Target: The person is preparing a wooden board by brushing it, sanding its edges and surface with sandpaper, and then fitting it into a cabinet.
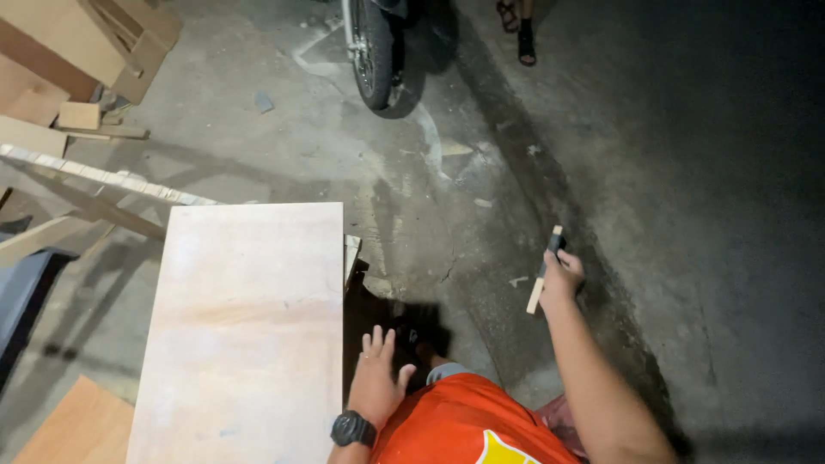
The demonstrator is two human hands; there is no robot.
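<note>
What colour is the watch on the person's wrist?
The watch on the left hand is black, seen in the head view.

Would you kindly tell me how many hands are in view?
2: the left hand lies by the board's right edge; the right hand holds a small wooden stick.

A motorcycle wheel (375, 51) stands at the top of the concrete floor (284, 146), with wood offcuts (77, 69) (stacked loosely) top left and someone's sandalled feet (520, 30) beyond.

Head view, steeply down, close
</note>
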